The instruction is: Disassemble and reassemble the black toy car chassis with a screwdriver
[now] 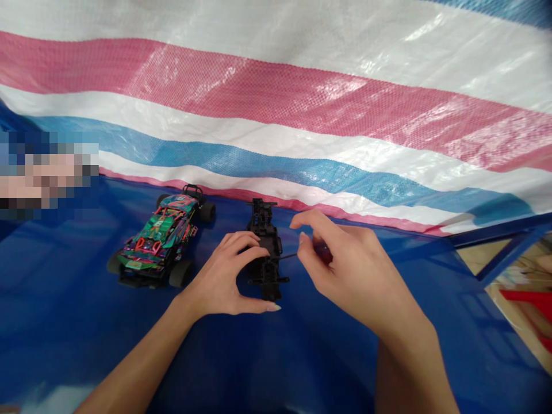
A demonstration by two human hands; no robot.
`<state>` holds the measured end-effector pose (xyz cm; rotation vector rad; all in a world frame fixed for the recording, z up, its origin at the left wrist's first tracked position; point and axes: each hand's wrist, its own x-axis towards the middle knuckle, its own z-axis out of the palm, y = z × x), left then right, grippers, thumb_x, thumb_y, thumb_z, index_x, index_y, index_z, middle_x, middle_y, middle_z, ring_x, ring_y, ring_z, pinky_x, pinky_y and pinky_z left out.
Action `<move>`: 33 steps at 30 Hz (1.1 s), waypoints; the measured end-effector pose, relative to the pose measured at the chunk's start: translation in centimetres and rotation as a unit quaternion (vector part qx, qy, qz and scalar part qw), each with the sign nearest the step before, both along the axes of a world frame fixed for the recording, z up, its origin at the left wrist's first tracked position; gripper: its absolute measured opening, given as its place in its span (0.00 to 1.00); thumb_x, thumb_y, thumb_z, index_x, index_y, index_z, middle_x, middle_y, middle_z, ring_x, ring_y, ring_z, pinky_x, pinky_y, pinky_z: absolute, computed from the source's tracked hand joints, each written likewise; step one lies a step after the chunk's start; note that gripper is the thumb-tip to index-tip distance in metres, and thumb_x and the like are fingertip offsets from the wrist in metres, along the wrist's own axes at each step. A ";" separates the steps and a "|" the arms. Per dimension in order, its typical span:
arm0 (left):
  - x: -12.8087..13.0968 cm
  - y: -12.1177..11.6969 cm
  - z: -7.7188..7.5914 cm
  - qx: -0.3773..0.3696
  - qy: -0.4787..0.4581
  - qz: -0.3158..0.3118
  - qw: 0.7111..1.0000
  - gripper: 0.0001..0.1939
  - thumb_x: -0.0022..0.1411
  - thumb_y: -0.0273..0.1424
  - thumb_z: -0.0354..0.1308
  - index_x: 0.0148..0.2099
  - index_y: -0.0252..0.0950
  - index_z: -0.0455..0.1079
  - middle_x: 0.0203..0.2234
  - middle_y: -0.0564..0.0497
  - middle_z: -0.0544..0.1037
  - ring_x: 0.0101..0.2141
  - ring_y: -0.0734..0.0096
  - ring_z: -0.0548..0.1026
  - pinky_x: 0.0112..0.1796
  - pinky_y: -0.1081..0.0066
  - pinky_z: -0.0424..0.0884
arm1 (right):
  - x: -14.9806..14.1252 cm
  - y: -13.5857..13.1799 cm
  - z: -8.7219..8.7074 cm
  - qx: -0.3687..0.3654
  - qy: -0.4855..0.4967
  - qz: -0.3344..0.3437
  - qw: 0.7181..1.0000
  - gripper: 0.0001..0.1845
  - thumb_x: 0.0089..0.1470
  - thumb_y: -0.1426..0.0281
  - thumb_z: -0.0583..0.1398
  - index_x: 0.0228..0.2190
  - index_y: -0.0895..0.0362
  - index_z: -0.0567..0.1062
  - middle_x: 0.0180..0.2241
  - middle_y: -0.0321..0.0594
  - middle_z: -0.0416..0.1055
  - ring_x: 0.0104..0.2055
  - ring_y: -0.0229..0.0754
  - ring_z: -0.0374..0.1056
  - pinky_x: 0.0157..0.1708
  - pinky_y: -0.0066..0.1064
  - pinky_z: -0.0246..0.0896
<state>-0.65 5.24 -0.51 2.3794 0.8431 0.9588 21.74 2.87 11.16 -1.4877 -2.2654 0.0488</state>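
A black toy car chassis (266, 253) without wheels lies on the blue table (64, 299). My left hand (224, 276) wraps its fingers around the chassis's left side and holds it steady. My right hand (340, 259) pinches a thin screwdriver (290, 256) whose dark shaft points left into the side of the chassis; its handle is mostly hidden in my fingers. A finished toy race car (160, 238) with a green, pink and blue body and black wheels stands to the left of my left hand.
A striped pink, white and blue woven tarp (276, 115) hangs behind the table. The table's blue frame edge (504, 247) runs off at the right, with floor and a red object (528, 302) beyond it. A blurred patch sits at the far left.
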 end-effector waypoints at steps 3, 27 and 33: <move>0.0 0.0 0.0 0.000 -0.002 0.003 1.000 0.39 0.49 0.52 0.79 0.56 0.38 0.74 0.49 0.42 0.79 0.56 0.43 0.77 0.57 0.46 0.71 | -0.2 0.3 -0.4 0.002 -0.006 0.002 1.000 0.12 0.63 0.76 0.57 0.46 0.54 0.77 0.23 0.31 0.75 0.22 0.38 0.73 0.26 0.28 0.55; 0.0 0.0 -0.2 0.005 -0.008 0.003 1.000 0.41 0.49 0.55 0.78 0.57 0.39 0.72 0.50 0.41 0.79 0.57 0.45 0.77 0.59 0.47 0.71 | -1.1 0.6 -1.2 -0.027 -0.015 0.056 0.998 0.11 0.65 0.75 0.58 0.47 0.54 0.77 0.37 0.40 0.81 0.39 0.45 0.79 0.36 0.33 0.62; 0.0 -0.1 -0.3 -0.001 -0.015 0.008 1.000 0.41 0.48 0.56 0.78 0.58 0.40 0.74 0.50 0.41 0.79 0.57 0.44 0.77 0.59 0.46 0.71 | -1.0 0.6 -1.1 -0.012 -0.056 0.033 0.998 0.14 0.68 0.70 0.58 0.51 0.52 0.80 0.26 0.35 0.80 0.24 0.43 0.75 0.27 0.32 0.57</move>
